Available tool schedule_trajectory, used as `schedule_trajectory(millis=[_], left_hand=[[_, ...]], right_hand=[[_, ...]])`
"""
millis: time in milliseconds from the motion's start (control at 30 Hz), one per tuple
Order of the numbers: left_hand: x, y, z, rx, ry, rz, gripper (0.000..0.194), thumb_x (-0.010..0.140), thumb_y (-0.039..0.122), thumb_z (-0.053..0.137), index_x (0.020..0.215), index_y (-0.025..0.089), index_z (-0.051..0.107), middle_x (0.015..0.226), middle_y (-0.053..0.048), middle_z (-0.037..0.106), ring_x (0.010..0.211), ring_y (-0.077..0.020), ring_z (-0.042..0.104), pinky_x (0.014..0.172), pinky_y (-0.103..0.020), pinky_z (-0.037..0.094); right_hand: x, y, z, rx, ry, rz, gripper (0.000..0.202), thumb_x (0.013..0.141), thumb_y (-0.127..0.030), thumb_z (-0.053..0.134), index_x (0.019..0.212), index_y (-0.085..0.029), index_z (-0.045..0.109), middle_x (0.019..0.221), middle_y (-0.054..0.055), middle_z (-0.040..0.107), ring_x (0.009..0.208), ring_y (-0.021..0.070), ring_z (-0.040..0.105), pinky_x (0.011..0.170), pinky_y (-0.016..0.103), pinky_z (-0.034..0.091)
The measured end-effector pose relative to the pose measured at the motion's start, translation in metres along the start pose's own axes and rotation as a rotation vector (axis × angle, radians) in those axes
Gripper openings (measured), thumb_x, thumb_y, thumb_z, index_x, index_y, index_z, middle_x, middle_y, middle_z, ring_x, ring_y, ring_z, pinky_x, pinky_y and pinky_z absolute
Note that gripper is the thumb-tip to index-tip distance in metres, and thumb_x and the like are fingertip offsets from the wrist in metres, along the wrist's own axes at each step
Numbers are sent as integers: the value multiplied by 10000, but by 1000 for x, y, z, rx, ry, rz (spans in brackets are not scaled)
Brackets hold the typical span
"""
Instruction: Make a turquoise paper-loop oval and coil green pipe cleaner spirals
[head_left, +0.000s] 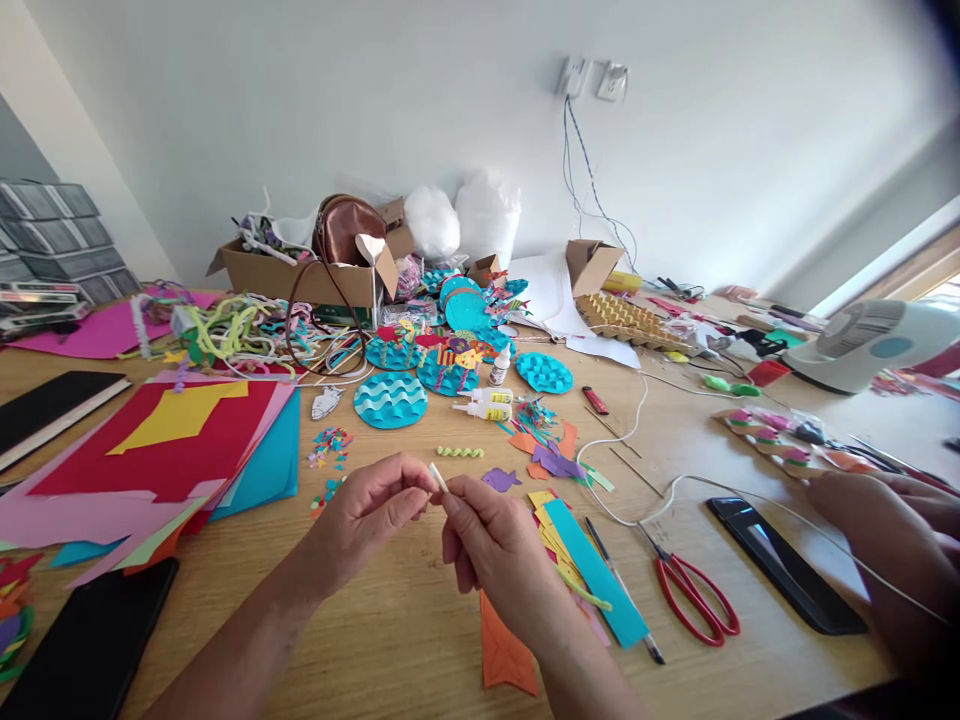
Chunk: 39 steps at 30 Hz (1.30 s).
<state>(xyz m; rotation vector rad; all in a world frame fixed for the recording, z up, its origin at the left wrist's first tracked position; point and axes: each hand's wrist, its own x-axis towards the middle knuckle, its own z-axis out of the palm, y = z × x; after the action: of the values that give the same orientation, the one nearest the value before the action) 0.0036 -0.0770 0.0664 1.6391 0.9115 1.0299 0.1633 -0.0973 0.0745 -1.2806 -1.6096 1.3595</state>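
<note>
Between my hands is a small white strip (438,478), perhaps rolled paper. My right hand (495,545) pinches it between thumb and forefinger. The curled fingers of my left hand (379,505) close on it from the other side. Just beyond my fingers lie a twisted green strip (460,453) and a purple paper fish (501,480). An orange paper piece (510,650) is partly hidden under my right hand. Beside that hand are a blue paper strip (596,570) and a slim pen or brush (622,585).
Red-handled scissors (697,597) and a black phone (784,565) lie to the right, near another person's hand (877,520). A white cable (637,420) crosses the table. Glue bottles (487,404) and blue decorated discs (390,400) stand ahead. Coloured sheets (247,440) are stacked left.
</note>
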Motion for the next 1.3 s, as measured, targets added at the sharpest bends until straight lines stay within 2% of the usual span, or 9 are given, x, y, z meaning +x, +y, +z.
schedule_trajectory(millis=[100, 167, 333, 633, 833, 933, 1033, 1133, 1300], left_hand=[[1, 0, -1, 148, 41, -23, 263, 850, 398, 433, 726, 181, 513, 605, 37, 421, 560, -107, 383, 501, -215, 326], [2, 1, -1, 201, 58, -19, 242, 852, 382, 429, 740, 183, 510, 607, 41, 420, 559, -106, 383, 499, -213, 323], [3, 2, 3, 177, 81, 28, 214, 866, 298, 400, 743, 180, 528, 610, 37, 453, 570, -106, 427, 531, -217, 362], [2, 0, 8, -7, 104, 18, 193, 862, 249, 422, 725, 176, 536, 586, 38, 474, 545, -94, 444, 515, -208, 376], [-1, -6, 13, -19, 143, 21, 197, 866, 257, 414, 730, 171, 527, 590, 39, 455, 558, -95, 427, 531, -208, 369], [-2, -8, 14, 27, 172, 37, 199, 858, 246, 414, 706, 171, 518, 585, 41, 441, 557, -95, 409, 530, -209, 352], [-2, -8, 15, 5, 178, 26, 192, 853, 233, 409, 697, 172, 504, 588, 41, 447, 552, -94, 404, 523, -209, 346], [-2, -6, 14, -36, 124, 4, 199, 873, 262, 403, 730, 173, 508, 608, 36, 466, 572, -96, 420, 542, -211, 363], [-3, 0, 8, -51, 24, 2, 193, 897, 281, 392, 842, 175, 543, 701, 15, 515, 645, -102, 456, 587, -209, 380]], right_hand=[[-1, -4, 1, -129, 31, -32, 308, 891, -381, 363, 676, -189, 471, 526, -58, 493, 353, 43, 440, 352, 144, 281], [-2, -5, 3, -208, 50, -47, 315, 894, -369, 359, 651, -192, 456, 521, -56, 488, 357, 46, 443, 366, 148, 287], [-2, -2, 4, -322, 89, -108, 294, 904, -333, 359, 666, -197, 468, 533, -53, 487, 392, 49, 455, 400, 150, 290], [-2, 1, 6, -233, 48, -115, 301, 924, -349, 323, 804, -203, 556, 543, -61, 472, 382, 38, 439, 394, 134, 302], [-2, 5, 9, -235, 73, -116, 301, 918, -346, 337, 758, -188, 536, 514, -61, 467, 371, 33, 441, 383, 129, 298], [-1, 8, 10, -147, 59, -82, 303, 903, -374, 363, 733, -180, 521, 511, -60, 479, 356, 31, 440, 360, 129, 285], [1, 10, 7, 104, -67, 25, 302, 875, -433, 395, 767, -180, 520, 497, -63, 498, 313, 33, 417, 309, 129, 246], [3, 9, 2, 325, -174, 98, 305, 842, -475, 435, 802, -180, 505, 468, -66, 516, 278, 36, 401, 280, 124, 229], [3, 5, -1, 419, -191, 92, 295, 831, -482, 465, 797, -189, 467, 454, -72, 532, 263, 30, 399, 266, 107, 212]])
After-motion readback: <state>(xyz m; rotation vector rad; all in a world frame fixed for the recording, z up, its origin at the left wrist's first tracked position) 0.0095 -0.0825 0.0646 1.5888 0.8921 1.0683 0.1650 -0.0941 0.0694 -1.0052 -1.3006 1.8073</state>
